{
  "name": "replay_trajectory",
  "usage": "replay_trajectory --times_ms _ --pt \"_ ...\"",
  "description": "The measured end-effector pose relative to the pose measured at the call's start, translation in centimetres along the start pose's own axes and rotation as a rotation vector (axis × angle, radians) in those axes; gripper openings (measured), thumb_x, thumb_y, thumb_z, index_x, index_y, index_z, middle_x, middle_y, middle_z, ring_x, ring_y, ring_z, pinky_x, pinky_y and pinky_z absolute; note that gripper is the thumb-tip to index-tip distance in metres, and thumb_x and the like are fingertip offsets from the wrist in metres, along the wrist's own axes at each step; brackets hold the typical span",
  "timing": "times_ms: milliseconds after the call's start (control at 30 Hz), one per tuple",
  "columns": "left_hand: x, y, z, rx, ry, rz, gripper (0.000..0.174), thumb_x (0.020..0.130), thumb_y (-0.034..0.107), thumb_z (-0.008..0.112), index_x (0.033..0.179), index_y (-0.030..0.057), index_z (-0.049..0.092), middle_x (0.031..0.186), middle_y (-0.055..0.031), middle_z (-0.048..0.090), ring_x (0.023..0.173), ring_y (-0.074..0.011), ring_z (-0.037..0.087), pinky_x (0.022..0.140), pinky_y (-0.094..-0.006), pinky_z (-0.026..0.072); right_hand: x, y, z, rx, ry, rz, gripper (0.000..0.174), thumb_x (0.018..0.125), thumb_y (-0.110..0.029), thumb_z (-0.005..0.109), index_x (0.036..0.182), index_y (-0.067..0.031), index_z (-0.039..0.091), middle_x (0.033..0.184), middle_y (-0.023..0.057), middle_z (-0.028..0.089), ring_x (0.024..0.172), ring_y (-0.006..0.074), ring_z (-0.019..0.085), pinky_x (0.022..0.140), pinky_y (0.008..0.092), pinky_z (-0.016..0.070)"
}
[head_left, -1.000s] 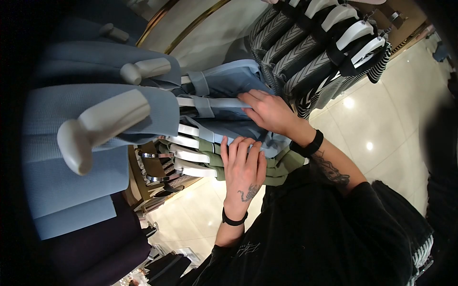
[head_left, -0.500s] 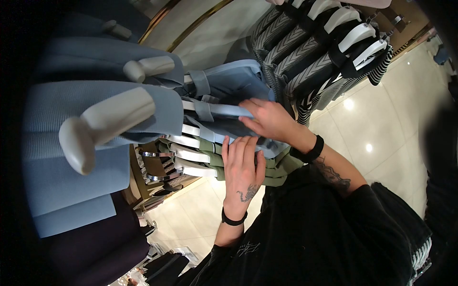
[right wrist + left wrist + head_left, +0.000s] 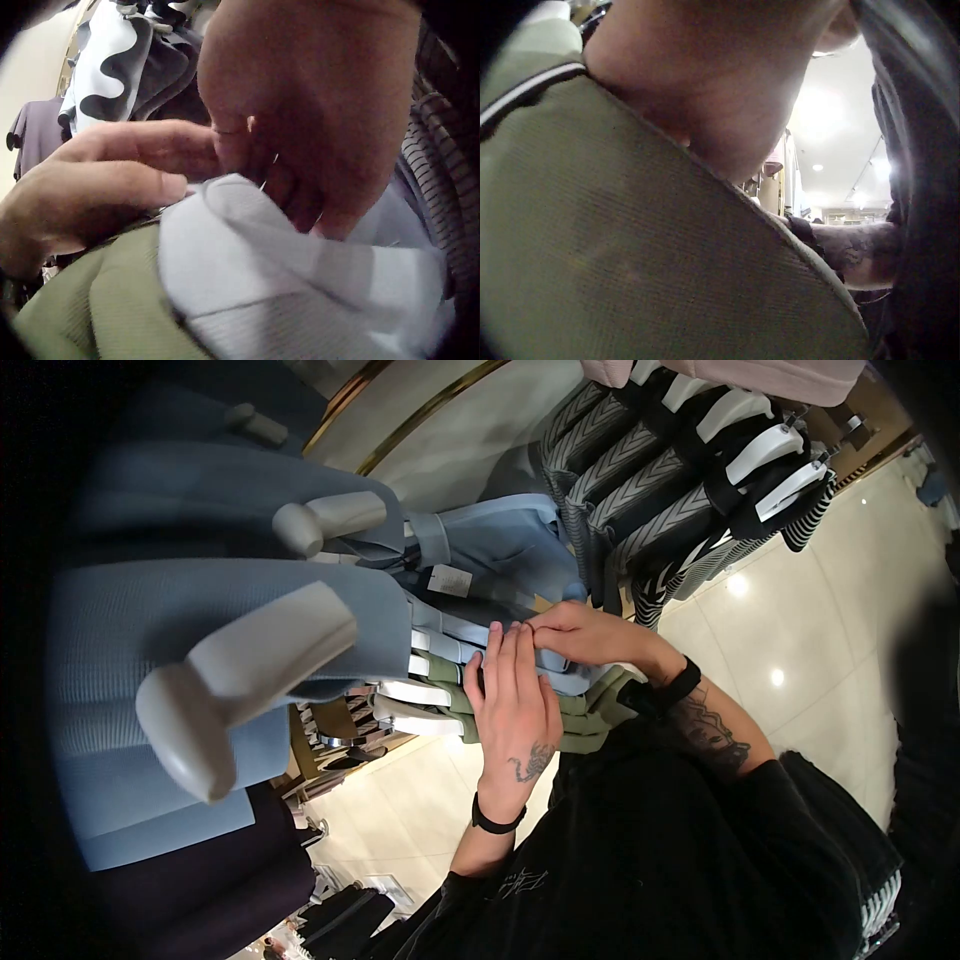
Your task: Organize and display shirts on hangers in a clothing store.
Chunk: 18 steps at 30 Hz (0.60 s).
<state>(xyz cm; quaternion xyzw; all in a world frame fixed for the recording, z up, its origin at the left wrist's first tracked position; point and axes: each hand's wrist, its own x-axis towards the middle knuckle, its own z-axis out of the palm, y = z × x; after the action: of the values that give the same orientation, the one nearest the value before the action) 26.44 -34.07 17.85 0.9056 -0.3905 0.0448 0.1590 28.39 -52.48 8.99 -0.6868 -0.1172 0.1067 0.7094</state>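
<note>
Light blue garments (image 3: 510,550) and green garments (image 3: 575,725) hang on white hangers (image 3: 415,693) between the two hands. My left hand (image 3: 515,705) lies on them with its fingers straight and close together, tips beside the right hand's fingers. My right hand (image 3: 580,632) has its fingers curled at a light blue garment's edge. In the right wrist view that light blue cloth (image 3: 225,247) bunches against the curled fingers, whose tips are partly hidden. A green garment (image 3: 630,225) fills much of the left wrist view. A white tag (image 3: 450,580) shows on the blue cloth behind.
At the left stand mannequin-like white arm ends (image 3: 275,650) in blue ribbed sleeves. Black-and-white patterned garments (image 3: 650,510) hang at upper right under something pink (image 3: 790,372). A gold-coloured rail (image 3: 430,410) curves at the top. The floor (image 3: 790,610) is pale glossy tile.
My right hand has drawn toward the left hand, bringing a light blue garment with it. A white tag has come into sight. The left hand stays nearly where it was.
</note>
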Motion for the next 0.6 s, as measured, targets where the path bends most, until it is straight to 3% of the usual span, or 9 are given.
replay_trajectory --times_ms 67,167,267,367,467,500,600 --pt "-0.2 -0.1 0.3 0.066 -0.038 0.000 0.047 0.095 0.006 0.063 0.141 -0.0037 0.059 0.147 -0.0210 0.053 0.149 -0.0395 0.043 0.122 -0.0579 0.0266 -0.3 -0.4 -1.0 0.132 -0.089 -0.033 0.029 0.104 -0.022 0.059 0.105 0.0028 0.073 0.077 0.0126 0.066 0.073 0.0117 0.060 0.074 0.0313 0.0512" --pt "-0.1 -0.2 0.0 0.083 -0.070 0.016 0.046 0.095 0.008 0.064 0.139 -0.0032 0.060 0.146 -0.0200 0.053 0.147 -0.0390 0.043 0.123 -0.0585 0.0264 0.4 -0.4 -2.6 0.026 -0.102 0.027 0.022 0.100 -0.013 0.061 0.108 0.0056 0.070 0.087 0.0117 0.072 0.085 0.0134 0.068 0.082 0.0275 0.0531" --pt "0.1 -0.1 -0.1 0.099 -0.088 0.017 0.044 0.094 0.009 0.066 0.137 -0.0027 0.061 0.145 -0.0195 0.054 0.147 -0.0390 0.043 0.123 -0.0595 0.0260 2.5 -4.0 -3.4 -0.319 0.169 -0.038 0.025 0.096 -0.012 0.064 0.113 0.0040 0.070 0.099 0.0153 0.074 0.099 0.0223 0.071 0.090 0.0333 0.0543" --pt "0.1 -0.2 -0.2 0.106 -0.106 0.011 0.045 0.094 0.012 0.068 0.136 -0.0020 0.062 0.144 -0.0193 0.054 0.147 -0.0388 0.043 0.123 -0.0600 0.0256 6.0 -4.1 -3.8 -0.743 0.617 -0.388 0.036 0.087 -0.015 0.071 0.119 0.0007 0.070 0.112 0.0183 0.073 0.112 0.0386 0.069 0.094 0.0417 0.0555" --pt "0.0 -0.2 -0.1 0.117 -0.106 0.015 0.046 0.093 0.014 0.069 0.136 -0.0017 0.062 0.143 -0.0193 0.054 0.147 -0.0392 0.043 0.123 -0.0602 0.0253 9.1 -3.6 -4.9 -0.991 0.752 -0.411 0.052 0.089 -0.015 0.073 0.137 0.0008 0.059 0.132 0.0213 0.066 0.131 0.0405 0.058 0.111 0.0469 0.0478" --pt "0.0 -0.2 -0.1 0.119 -0.108 0.015 0.046 0.093 0.014 0.069 0.136 -0.0018 0.062 0.143 -0.0194 0.055 0.147 -0.0393 0.043 0.123 -0.0602 0.0254 10.2 -2.4 -5.4 -1.057 0.733 -0.363 0.059 0.089 -0.017 0.076 0.140 0.0016 0.055 0.134 0.0204 0.064 0.130 0.0408 0.059 0.113 0.0475 0.0466" --pt "0.0 -0.2 -0.1 0.127 -0.104 0.020 0.046 0.093 0.015 0.069 0.136 -0.0018 0.062 0.143 -0.0196 0.055 0.147 -0.0397 0.044 0.123 -0.0604 0.0257 10.6 -1.1 -5.0 -1.050 0.506 -0.030 0.048 0.090 -0.019 0.076 0.131 0.0002 0.059 0.121 0.0215 0.070 0.117 0.0427 0.066 0.103 0.0505 0.0531"
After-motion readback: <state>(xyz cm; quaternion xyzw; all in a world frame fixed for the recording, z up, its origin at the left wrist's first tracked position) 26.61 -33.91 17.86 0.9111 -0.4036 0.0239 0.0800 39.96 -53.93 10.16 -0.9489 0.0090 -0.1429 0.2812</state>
